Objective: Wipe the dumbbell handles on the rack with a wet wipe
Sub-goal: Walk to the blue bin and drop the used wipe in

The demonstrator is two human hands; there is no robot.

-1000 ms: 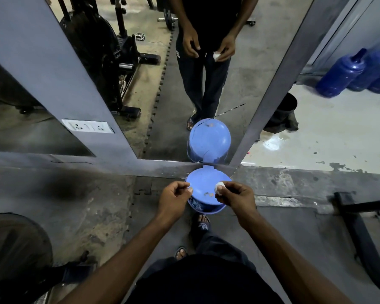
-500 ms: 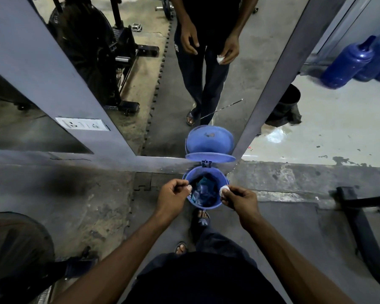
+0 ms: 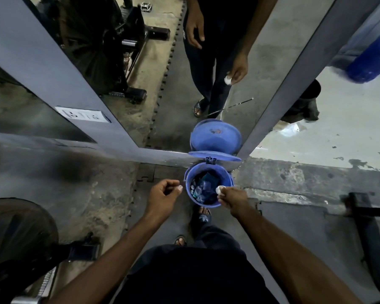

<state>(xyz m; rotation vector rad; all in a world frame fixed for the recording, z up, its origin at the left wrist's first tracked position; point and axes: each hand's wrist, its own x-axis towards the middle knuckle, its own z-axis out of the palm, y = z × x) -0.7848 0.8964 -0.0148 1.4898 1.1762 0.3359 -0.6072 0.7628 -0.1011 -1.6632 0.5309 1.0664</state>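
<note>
We're standing right up at the mirror [image 3: 162,95], and the blue pedal bin [image 3: 188,189] sits tight against its base with the lid [image 3: 214,156] flipped up against the glass, so there's no room going forward. A grey wall post [image 3: 283,84] angles up from just behind the lid on the right. On the left the floor runs open until the black fan [image 3: 15,238] down in the corner. Off to the right a black metal bar [image 3: 364,227] lies well apart from the bin. Our sandalled foot [image 3: 201,217] is just on the near side of the bin. The wet wipe [image 3: 219,189] is scrunched into a small white ball, pinched in the fingertips of our right hand [image 3: 233,199], right at the bin's right rim. Our left hand [image 3: 162,196] hovers just left of the bin, fingers loosely curled, with nothing in it that we can see.
</note>
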